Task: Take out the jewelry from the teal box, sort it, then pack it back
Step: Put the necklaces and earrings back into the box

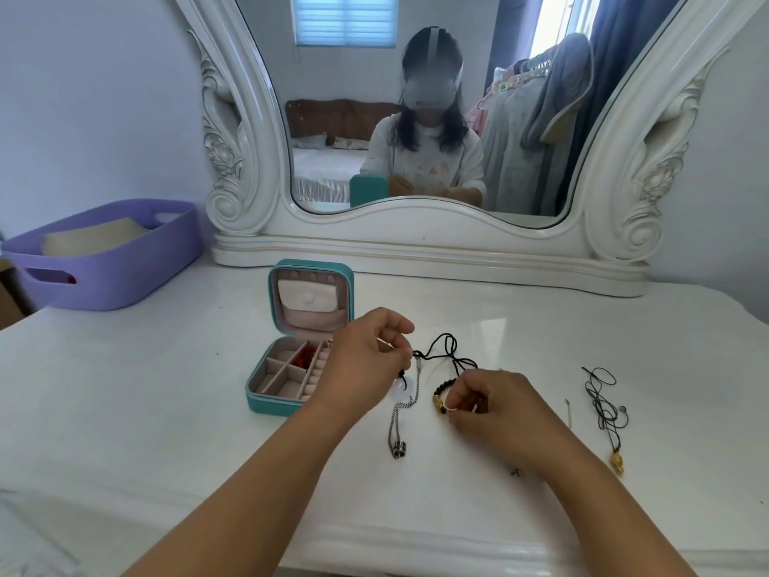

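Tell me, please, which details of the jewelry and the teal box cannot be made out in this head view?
- Teal box: the left hand covers its right compartments; the red item inside is too small to identify.
- Right hand: its curled fingers hide most of the small white piece it pinches.
- Beaded bracelet: partly behind the right hand.
- Black cord necklace: its pendant is too blurred to identify.

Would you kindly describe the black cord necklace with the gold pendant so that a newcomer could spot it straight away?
Start at the open teal box on the white dressing table and look far right, past both hands. There the black cord necklace lies alone in a loose tangle, untouched. Unlike the cord by the left hand, which carries a white ring pendant, this one ends in a small gold pendant nearest the table's front edge.
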The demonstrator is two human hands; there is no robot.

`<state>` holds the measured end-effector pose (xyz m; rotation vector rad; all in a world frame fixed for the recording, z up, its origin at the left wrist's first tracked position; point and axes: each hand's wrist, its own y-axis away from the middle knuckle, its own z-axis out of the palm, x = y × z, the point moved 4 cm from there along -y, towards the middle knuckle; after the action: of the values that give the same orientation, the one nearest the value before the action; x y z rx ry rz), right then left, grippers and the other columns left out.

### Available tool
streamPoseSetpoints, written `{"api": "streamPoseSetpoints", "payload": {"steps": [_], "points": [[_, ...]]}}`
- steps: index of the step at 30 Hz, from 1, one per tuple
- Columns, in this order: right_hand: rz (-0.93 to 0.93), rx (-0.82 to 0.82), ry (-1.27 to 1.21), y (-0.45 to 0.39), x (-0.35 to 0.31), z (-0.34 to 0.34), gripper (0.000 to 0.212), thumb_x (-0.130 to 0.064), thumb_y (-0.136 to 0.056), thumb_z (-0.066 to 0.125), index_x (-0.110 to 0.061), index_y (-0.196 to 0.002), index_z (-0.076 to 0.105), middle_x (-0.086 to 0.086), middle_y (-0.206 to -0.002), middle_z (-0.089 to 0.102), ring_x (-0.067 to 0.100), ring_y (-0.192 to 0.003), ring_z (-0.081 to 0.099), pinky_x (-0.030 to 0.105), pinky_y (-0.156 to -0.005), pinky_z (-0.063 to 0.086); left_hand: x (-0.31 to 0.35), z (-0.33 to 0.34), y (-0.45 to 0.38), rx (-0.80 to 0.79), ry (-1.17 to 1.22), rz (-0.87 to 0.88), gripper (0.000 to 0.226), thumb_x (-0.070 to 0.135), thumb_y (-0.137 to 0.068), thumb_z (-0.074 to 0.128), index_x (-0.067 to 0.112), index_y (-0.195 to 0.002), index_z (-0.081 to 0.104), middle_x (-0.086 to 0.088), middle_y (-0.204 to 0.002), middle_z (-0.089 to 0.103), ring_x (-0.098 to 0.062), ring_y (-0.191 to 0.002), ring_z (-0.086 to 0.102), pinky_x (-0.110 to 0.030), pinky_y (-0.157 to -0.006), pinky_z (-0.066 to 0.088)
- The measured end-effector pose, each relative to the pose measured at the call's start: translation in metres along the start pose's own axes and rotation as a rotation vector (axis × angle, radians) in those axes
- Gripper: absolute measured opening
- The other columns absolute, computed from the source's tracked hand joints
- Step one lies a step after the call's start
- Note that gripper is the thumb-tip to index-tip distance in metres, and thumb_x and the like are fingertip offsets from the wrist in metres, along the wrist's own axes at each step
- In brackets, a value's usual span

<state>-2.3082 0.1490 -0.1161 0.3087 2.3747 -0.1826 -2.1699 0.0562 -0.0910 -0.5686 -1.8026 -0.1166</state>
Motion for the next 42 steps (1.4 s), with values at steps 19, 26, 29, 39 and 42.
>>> {"api": "streamPoseSetpoints", "payload": {"steps": [19, 26, 29, 39, 42], "points": [[-0.101, 0.038, -0.679, -0.052, -0.081, 0.012, 0.011, -0.002, -0.084, 0.059, -0.010, -0.082, 0.066, 0.004, -0.063, 0.064, 0.012, -0.047, 0.051, 0.019, -0.048, 0.044, 0.004, -0.093, -0.008, 0.435, 0.206, 0.012, 0.023, 0.005, -0.074, 0.071, 0.025, -0.083, 0.064, 0.000, -0.091, 0.070, -0.022, -0.086, 0.069, -0.037, -0.072, 0.059], [-0.150, -0.175, -1.041, -0.059, -0.131, 0.049, 0.029, -0.011, -0.096, 0.039, -0.006, -0.084, 0.066, 0.009, -0.069, 0.065, 0.014, -0.051, 0.059, 0.020, -0.051, 0.050, -0.008, -0.102, -0.003, 0.359, 0.277, -0.014, 0.022, 0.002, -0.078, 0.068, 0.018, -0.093, 0.067, -0.001, -0.090, 0.073, -0.012, -0.080, 0.070, -0.025, -0.071, 0.059], [-0.045, -0.190, -1.159, -0.065, -0.133, 0.070, 0.030, -0.012, -0.096, 0.038, -0.004, -0.086, 0.065, 0.010, -0.069, 0.066, 0.013, -0.052, 0.061, 0.021, -0.053, 0.052, -0.023, -0.114, 0.000, 0.390, 0.230, -0.076, 0.020, 0.002, -0.078, 0.066, 0.021, -0.086, 0.067, 0.000, -0.084, 0.072, -0.012, -0.074, 0.068, -0.023, -0.068, 0.057], [0.184, -0.125, -0.913, -0.069, -0.117, 0.105, 0.025, -0.015, -0.095, 0.042, -0.003, -0.086, 0.062, 0.013, -0.072, 0.066, 0.018, -0.057, 0.061, 0.023, -0.056, 0.052, -0.062, -0.115, 0.016, 0.290, 0.021, -0.069, 0.018, 0.000, -0.077, 0.066, 0.017, -0.078, 0.072, 0.008, -0.073, 0.072, 0.003, -0.063, 0.064, -0.008, -0.061, 0.048], [0.114, -0.128, -0.655, -0.066, -0.117, 0.104, 0.028, -0.023, -0.095, 0.045, -0.007, -0.087, 0.066, 0.004, -0.064, 0.063, 0.009, -0.051, 0.056, 0.025, -0.057, 0.046, -0.062, -0.115, 0.021, 0.285, -0.165, 0.012, 0.017, 0.003, -0.076, 0.066, 0.016, -0.081, 0.075, 0.021, -0.070, 0.063, 0.015, -0.069, 0.058, 0.001, -0.064, 0.040]]}}
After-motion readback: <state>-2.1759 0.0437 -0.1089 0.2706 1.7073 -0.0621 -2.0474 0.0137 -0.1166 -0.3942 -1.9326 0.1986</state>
